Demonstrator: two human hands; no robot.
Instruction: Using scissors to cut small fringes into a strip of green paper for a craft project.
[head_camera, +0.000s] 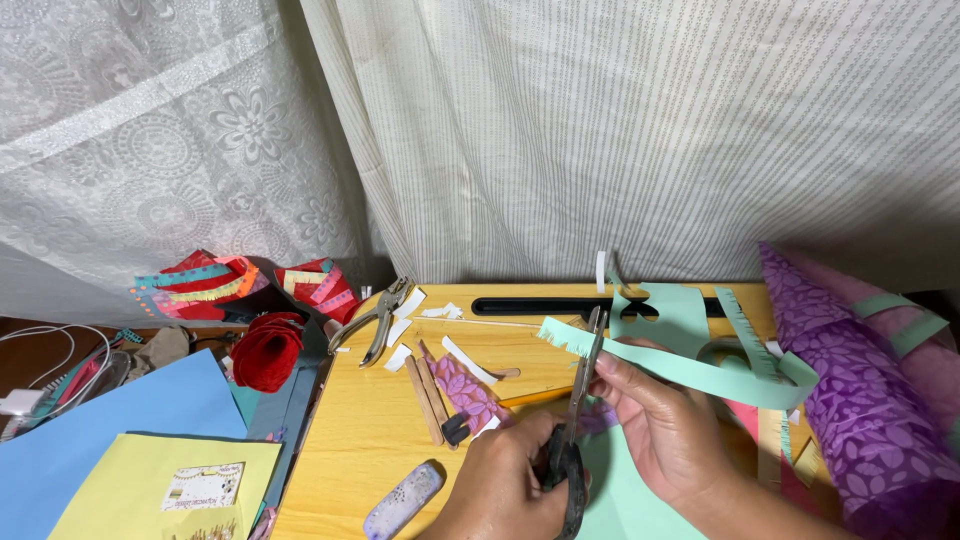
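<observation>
Near right of the wooden table (370, 430): fringe-cutting a mint paper strip (690, 372).
Left hand (510, 490) fingers closed in scissors (580, 400) handles; right hand (665, 420) pinches strip by blades. Judgement: next snip needs strip fed slightly left.

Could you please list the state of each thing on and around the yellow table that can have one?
Scissors: blades closing on the strip's fringed edge.
Mint paper strip: partly fringed, held up.
Left hand: gripping the scissor handles.
Right hand: pinching the strip.
Pliers: lying on the table, handles apart.
Purple patterned roll: rolled up, lying at the right.
</observation>
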